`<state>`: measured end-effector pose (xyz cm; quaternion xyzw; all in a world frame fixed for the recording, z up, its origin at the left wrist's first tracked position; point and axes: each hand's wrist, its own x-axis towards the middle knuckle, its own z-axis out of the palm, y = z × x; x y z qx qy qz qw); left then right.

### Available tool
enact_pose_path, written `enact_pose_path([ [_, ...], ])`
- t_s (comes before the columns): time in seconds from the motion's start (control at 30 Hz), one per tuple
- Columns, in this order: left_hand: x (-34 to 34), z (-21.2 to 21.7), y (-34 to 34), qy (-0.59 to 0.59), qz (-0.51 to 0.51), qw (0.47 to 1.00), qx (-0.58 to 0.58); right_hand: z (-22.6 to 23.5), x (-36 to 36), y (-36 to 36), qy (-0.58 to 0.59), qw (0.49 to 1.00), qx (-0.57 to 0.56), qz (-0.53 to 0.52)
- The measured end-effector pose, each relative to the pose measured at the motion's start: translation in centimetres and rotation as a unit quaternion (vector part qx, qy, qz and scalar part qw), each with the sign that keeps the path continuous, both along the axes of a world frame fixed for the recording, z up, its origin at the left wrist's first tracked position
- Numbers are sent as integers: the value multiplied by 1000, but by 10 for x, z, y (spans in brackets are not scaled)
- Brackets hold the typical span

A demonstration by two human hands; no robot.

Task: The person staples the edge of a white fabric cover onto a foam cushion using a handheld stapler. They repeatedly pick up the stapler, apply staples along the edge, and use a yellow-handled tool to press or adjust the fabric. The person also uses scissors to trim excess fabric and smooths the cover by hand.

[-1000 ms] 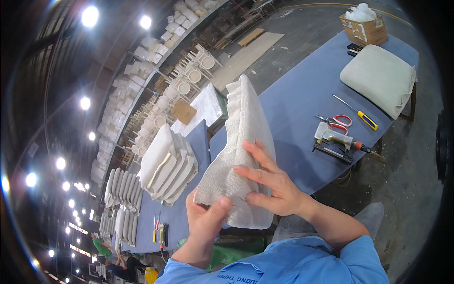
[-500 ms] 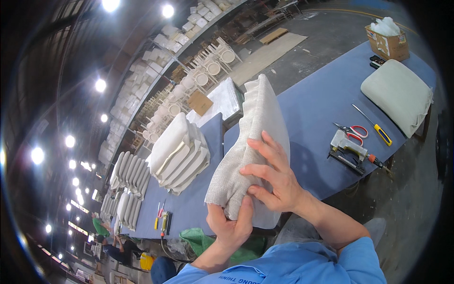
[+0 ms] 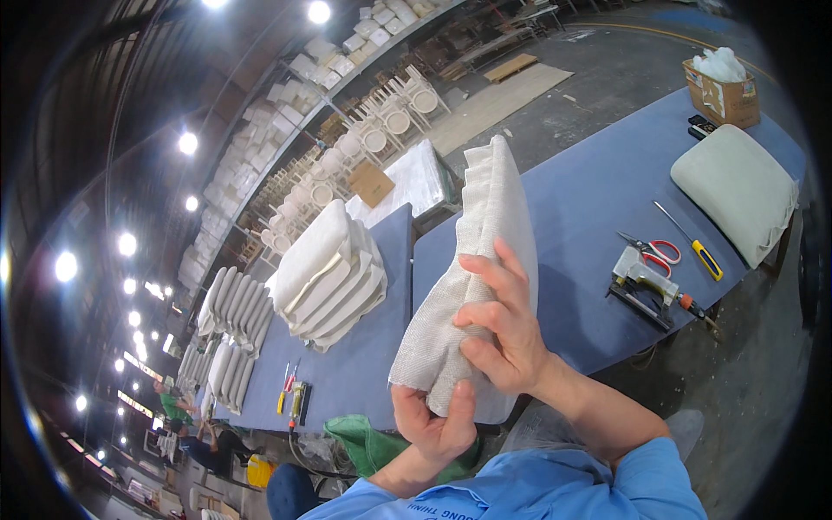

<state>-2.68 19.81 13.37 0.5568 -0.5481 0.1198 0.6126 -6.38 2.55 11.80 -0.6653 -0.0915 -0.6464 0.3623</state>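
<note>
A light grey fabric-covered seat cushion [image 3: 511, 199] stands on edge in front of me, its loose woven border facing left and hanging over the near corner. My left hand [image 3: 438, 422] pinches the lower corner of that fabric between thumb and fingers. Higher up, my right hand [image 3: 505, 325] lies against the fabric and the cushion's edge, fingers apart and curved, thumb close to the folded cloth. The side of the cushion behind my right hand is mostly hidden.
On the blue table [image 3: 572, 251] at right lie a staple gun [image 3: 643, 286], red-handled scissors [image 3: 654, 250], a yellow-handled screwdriver [image 3: 693, 247] and another cushion [image 3: 737, 191]. A cardboard box [image 3: 724, 91] stands behind. Stacked cushions [image 3: 329, 273] sit left, near a second staple gun [image 3: 300, 403].
My view has shifted slightly, so the cushion and both hands appear a little further right. Both hands keep their places on the fabric, the left still pinching the corner.
</note>
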Motion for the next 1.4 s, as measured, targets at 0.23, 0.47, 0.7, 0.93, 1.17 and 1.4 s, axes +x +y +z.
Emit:
enact_pose_path([
  [0.23,-1,-3,5,-14,-6,1000,10,29,-9,0,58,996,-32,-67],
  [0.47,-12,7,-4,78,-28,996,-40,76,-28,2,289,951,-82,-80],
  [0.7,9,35,-5,528,-174,830,-30,98,-31,-2,417,890,-162,-94],
  [0.93,51,69,10,524,-239,785,229,108,-31,-3,463,863,-183,-83],
  [1.17,78,102,-10,382,-227,760,474,112,-38,-3,466,869,-157,-55],
  [1.4,85,84,-28,420,-288,730,456,103,-49,-13,425,896,-126,-42],
])
